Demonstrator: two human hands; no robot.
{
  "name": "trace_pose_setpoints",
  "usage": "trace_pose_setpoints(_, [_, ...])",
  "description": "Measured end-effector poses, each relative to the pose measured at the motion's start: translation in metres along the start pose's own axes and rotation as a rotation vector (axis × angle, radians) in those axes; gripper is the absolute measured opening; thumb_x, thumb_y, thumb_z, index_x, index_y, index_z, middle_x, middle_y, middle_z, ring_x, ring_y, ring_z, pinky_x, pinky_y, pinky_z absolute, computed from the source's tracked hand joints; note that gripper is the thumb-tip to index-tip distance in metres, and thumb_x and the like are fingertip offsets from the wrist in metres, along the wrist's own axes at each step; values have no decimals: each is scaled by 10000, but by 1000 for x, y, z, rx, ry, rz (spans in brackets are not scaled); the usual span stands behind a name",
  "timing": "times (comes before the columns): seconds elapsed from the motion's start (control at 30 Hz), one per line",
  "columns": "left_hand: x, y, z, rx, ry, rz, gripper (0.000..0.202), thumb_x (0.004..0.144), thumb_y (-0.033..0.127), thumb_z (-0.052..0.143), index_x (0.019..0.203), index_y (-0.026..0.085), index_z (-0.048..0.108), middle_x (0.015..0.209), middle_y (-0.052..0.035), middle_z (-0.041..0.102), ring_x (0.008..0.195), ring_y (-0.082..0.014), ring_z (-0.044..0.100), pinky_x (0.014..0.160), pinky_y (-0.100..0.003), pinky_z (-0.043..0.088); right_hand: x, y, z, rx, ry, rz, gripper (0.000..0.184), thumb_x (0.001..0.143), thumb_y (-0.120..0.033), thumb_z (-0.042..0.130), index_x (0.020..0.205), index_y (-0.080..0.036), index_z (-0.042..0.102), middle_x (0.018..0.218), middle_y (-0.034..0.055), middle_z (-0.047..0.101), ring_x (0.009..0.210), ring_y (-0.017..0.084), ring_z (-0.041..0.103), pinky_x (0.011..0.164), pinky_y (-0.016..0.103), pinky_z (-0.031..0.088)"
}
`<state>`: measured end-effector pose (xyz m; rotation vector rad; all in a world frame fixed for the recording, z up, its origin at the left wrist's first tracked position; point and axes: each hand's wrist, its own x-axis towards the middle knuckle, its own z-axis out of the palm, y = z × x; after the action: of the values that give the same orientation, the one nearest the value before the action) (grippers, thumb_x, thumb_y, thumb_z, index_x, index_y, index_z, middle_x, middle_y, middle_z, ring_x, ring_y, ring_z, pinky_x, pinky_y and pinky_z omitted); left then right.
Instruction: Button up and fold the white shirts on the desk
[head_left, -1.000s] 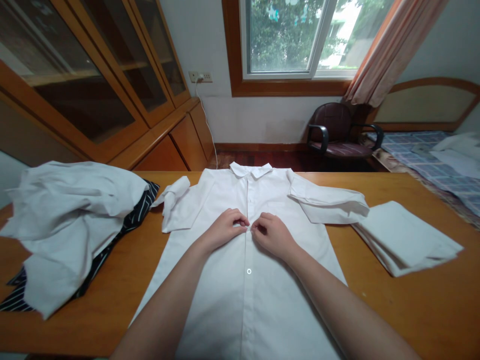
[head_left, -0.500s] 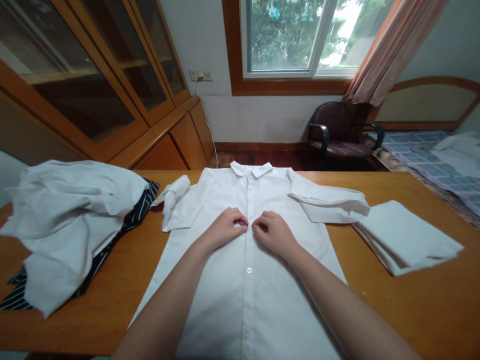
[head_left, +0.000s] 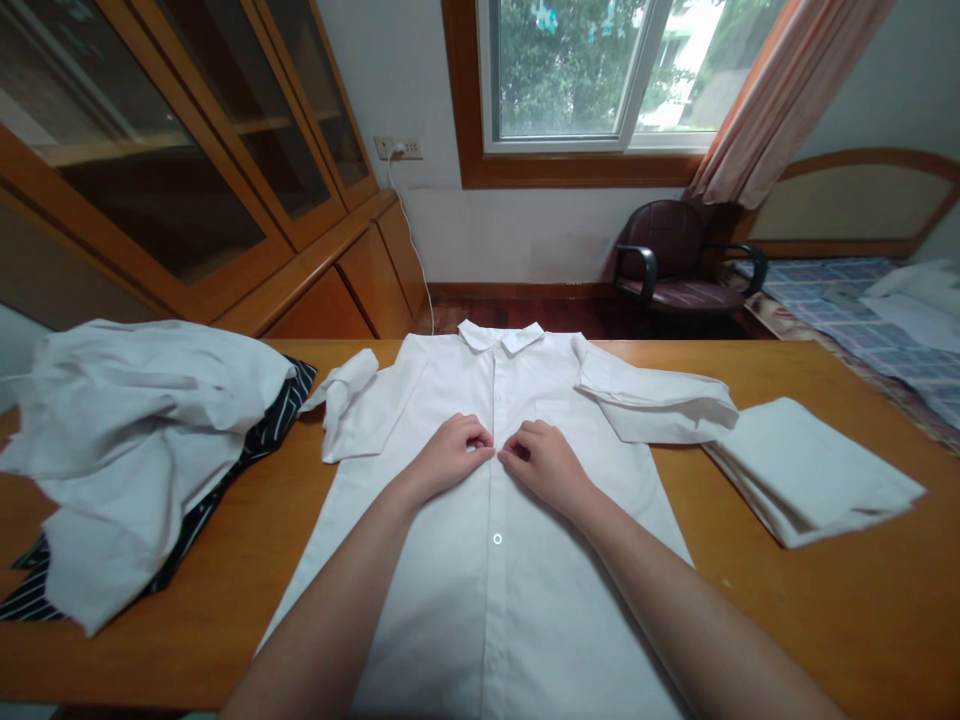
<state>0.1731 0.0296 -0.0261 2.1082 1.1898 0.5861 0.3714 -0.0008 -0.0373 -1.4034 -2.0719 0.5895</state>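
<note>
A: Two hands listed: left hand (head_left: 450, 455), right hand (head_left: 544, 462), fingers curled, both pinching the placket (head_left: 495, 500) of the shirt (head_left: 487, 610), flat on the table (head_left: 825, 600), collar (head_left: 501, 337) at far edge.
B: Advice: keep placket edges aligned, taut.

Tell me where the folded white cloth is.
In the head view, the folded white cloth lies on the table at the right, beside the spread shirt's sleeve.

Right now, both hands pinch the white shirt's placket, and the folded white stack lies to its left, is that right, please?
Not quite: the head view shows the folded white stack to the right of the white shirt; left hand and right hand do pinch its placket.
</note>
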Motion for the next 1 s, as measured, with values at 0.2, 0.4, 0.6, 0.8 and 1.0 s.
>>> trace_pose_setpoints(0.2, [1,1,-2,-8,-18,-7,89,815,243,620,761,203,679,817,-30,643,886,-222,558,840,-350,437,0,-1,-1,9,0,1,115,849,-203,692,735,-196,678,763,6,631,777,161,544,751,298,379])
trace_pose_setpoints(0.4, [2,3,-4,-34,-36,-13,88,819,248,628,766,210,687,840,-30,663,917,-227,556,862,-347,435,1,-5,-3,34,0,25,128,839,-190,695,715,-192,662,756,10,631,777,165,545,744,296,384])
trace_pose_setpoints(0.6, [2,1,-3,-31,-36,-14,106,822,246,616,777,210,705,848,-32,669,916,-229,557,870,-353,424,1,-7,-1,36,7,56,153,829,-167,690,685,-189,643,759,12,635,779,163,542,739,291,381])
trace_pose_setpoints(0.8, [2,0,-1,-30,-24,-34,112,823,252,624,791,212,724,851,-36,680,926,-233,558,882,-365,430,-1,-6,1,27,30,40,167,835,-187,682,677,-192,628,753,10,626,774,163,531,737,295,371])
trace_pose_setpoints(1.0, [1,4,-4,-71,-16,-61,120,811,287,631,802,208,720,863,-40,681,933,-234,567,882,-369,437,-2,-8,-2,15,62,28,174,839,-153,622,670,-191,603,731,11,606,754,165,534,728,297,373])
